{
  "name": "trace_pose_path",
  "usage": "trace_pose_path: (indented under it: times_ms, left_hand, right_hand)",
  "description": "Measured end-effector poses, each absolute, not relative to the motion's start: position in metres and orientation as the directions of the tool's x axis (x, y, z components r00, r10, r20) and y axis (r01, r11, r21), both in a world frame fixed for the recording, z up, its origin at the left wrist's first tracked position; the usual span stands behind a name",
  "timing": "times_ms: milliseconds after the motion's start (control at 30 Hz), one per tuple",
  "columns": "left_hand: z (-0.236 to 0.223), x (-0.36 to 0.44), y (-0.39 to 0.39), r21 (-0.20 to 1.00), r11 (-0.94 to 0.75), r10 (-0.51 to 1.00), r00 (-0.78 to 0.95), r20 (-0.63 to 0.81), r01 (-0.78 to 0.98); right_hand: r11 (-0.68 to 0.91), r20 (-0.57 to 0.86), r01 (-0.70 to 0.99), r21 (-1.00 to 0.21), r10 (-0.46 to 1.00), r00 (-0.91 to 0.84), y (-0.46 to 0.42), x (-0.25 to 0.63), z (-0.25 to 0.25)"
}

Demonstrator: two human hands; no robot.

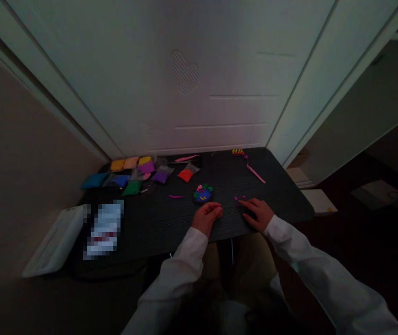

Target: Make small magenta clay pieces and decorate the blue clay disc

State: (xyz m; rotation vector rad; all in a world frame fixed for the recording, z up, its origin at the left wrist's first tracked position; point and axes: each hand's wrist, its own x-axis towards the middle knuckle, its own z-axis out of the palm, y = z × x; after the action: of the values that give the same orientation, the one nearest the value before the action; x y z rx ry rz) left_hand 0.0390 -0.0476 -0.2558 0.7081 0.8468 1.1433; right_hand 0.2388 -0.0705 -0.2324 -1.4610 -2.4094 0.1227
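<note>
My left hand (206, 218) rests near the front of the dark table, fingers curled into a pinch. Whatever may be between its fingertips is too small to make out. Just beyond it lies a round blue clay piece (203, 196) decorated with green, pink and yellow bits. My right hand (259, 215) has its fingers stretched and apart, the index fingertip at the tabletop beside small purple clay bits (235, 198). A thin purple clay strip (175, 197) lies to the left of the round piece.
Bags of coloured clay (132, 188) crowd the back left, with an orange-red bag (186, 175) nearer the middle. Pink tweezers (255, 173) lie at the right, below a yellow-dotted piece (237, 152). A pale packet (104, 229) sits at the left edge. A white panel (220, 111) stands behind the table (171, 225).
</note>
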Motion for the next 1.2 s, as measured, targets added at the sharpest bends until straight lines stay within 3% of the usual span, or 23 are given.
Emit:
trace_pose_path:
  times_ms: [333,1200]
  left_hand:
    - [-0.254,0.039,-0.049,0.837,0.264,0.963,0.183,-0.199,-0.479]
    - [-0.254,0.039,-0.049,0.849,0.259,0.964,0.174,-0.2,-0.46]
  right_hand:
    - [0.459,0.249,0.854,-0.245,0.881,-0.402,-0.065,0.241,-0.248]
    - [0.467,0.241,0.852,-0.238,0.878,-0.414,-0.072,0.238,-0.231]
